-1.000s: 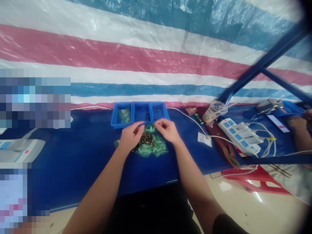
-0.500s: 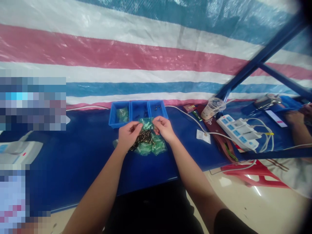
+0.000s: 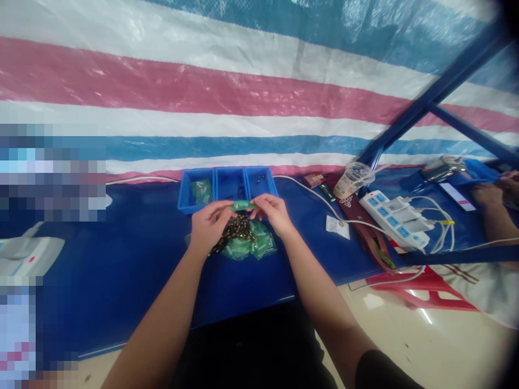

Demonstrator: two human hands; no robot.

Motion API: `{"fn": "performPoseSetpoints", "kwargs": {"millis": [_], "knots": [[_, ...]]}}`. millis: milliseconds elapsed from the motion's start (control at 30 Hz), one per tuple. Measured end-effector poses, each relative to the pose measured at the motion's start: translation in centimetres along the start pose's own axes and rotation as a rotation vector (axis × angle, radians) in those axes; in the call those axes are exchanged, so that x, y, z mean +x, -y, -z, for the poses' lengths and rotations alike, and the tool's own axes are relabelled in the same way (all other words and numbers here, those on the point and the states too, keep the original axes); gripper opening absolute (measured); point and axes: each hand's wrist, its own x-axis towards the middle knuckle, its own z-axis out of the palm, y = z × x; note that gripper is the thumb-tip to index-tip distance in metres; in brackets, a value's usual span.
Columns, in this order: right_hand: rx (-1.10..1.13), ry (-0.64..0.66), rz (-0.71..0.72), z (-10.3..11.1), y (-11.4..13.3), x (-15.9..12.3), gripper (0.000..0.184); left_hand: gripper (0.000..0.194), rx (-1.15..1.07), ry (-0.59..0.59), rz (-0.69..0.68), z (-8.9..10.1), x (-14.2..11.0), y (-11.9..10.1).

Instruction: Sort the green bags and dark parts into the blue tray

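Two hands are best here: we'd pinch the green packet (image 3: 242,206) lightly between left hand (image 3: 210,222) and right hand (image 3: 272,212), keeping it flat above the metal pieces (image 3: 238,227).

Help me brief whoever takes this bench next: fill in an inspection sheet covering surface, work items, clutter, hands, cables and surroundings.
Surface: blue tabletop, glossy; no spill seen.
Work items: heap of small metal parts beside green packets; three joined blue bins behind, the left one holding green packaging.
Clutter: plastic cup and white packet, to the right.
Hands: left and right hold a small green packet between them.
Cables: white cable crosses the tabletop; several leads at the power strip.
Surroundings: striped sheet behind; red stool at right.
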Motion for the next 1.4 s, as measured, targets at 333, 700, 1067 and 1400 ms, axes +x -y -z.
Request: {"fn": "performPoseSetpoints", "kwargs": {"millis": [333,700,1067,1400], "knots": [[-0.046,-0.026,0.099,-0.3,-0.9,0.0,0.043,0.021,0.203,-0.144,-0.111,-0.4,0.0,0.3],[-0.077,-0.075,0.097,-0.6,-0.6,0.1,0.034,0.036,0.038,-0.113,0.054,-0.3,0.3,0.9],[-0.04,-0.013,0.055,-0.2,-0.2,-0.2,0.036,0.028,0.086,-0.111,0.023,-0.3,0.0,0.5],[-0.071,-0.129,0.124,0.0,-0.2,0.0,0.034,0.025,0.07,-0.101,-0.06,0.2,0.1,0.9]]}}
